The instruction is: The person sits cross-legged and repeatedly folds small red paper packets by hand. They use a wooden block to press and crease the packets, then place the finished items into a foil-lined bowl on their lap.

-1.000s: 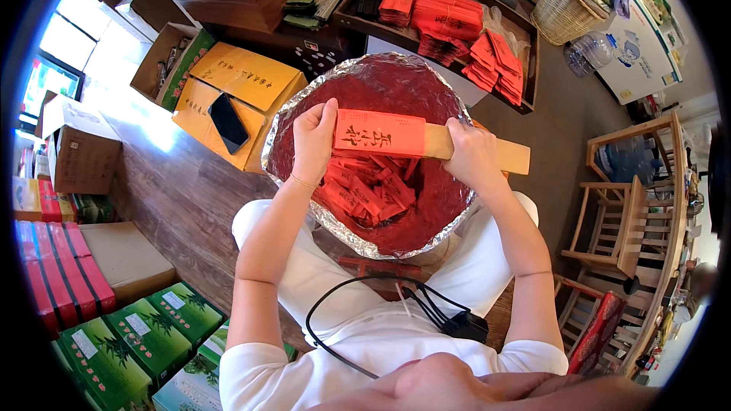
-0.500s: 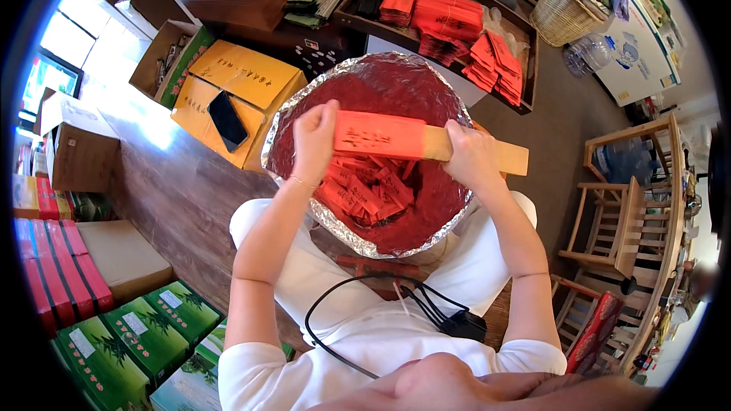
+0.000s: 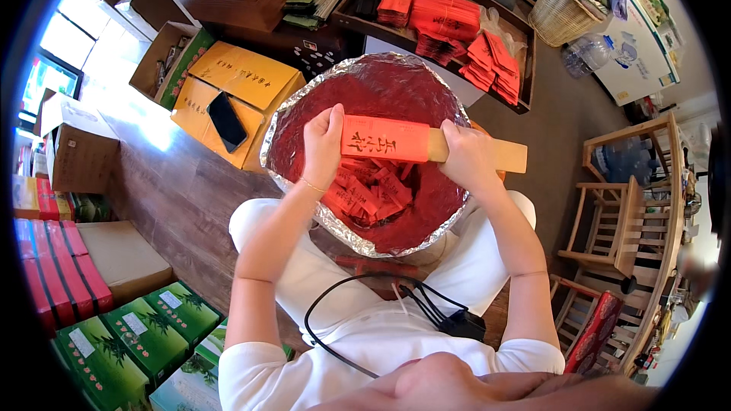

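My left hand [image 3: 323,143] is closed on the left end of a red paper packet [image 3: 387,138] with dark characters. The packet is sleeved around a flat wooden stick [image 3: 509,157], whose bare right part sticks out. Around that stick, just beyond the packet's right edge, the fingers of my right hand [image 3: 466,154] are wrapped. Both hands hover above a wide round basin [image 3: 371,246] lined in dark red, with a crumpled foil rim. Inside it lies a heap of small folded red paper packets [image 3: 375,195].
Beyond the basin, a dark tray [image 3: 525,46] holds stacked flat red packets [image 3: 445,17]. To the left, a phone [image 3: 227,122] lies on a yellow carton [image 3: 221,65]. Green boxes [image 3: 145,327] stand at lower left; a slatted wooden bench [image 3: 643,236] is at right. A black cable [image 3: 335,283] crosses my lap.
My left hand has shifted slightly right along with the red packet. The packet's visible face now shows larger dark characters. My right hand keeps its grip on the stick, nearly in place.
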Action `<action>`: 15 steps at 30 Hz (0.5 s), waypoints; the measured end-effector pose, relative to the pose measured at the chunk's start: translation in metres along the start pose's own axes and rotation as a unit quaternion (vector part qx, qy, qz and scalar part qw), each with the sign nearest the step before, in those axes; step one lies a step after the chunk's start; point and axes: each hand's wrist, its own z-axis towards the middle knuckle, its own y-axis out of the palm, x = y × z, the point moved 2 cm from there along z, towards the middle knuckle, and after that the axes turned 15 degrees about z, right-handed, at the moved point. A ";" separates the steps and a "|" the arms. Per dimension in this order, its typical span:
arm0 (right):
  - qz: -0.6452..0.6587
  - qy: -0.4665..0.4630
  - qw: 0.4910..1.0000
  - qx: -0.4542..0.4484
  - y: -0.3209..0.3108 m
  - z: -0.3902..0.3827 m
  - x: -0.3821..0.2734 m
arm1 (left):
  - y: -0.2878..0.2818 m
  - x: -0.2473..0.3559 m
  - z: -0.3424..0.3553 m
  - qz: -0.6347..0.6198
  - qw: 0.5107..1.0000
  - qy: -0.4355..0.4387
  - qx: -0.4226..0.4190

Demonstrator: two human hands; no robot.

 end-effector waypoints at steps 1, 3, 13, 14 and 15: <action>-0.005 0.002 1.000 -0.008 0.001 0.001 -0.001 | -0.001 -0.006 -0.001 0.021 1.000 0.003 0.000; 0.001 -0.011 1.000 0.006 -0.001 -0.001 0.002 | -0.002 0.001 0.003 0.047 0.999 0.006 -0.010; 0.002 -0.024 0.999 0.030 -0.002 0.000 0.004 | -0.014 -0.002 0.001 0.056 0.998 0.007 -0.025; -0.004 -0.025 0.999 0.022 -0.001 0.001 0.002 | -0.007 -0.002 0.000 0.065 0.998 0.018 -0.020; -0.010 -0.025 1.000 0.014 0.000 0.001 0.000 | -0.002 -0.004 -0.003 0.035 0.999 0.005 -0.011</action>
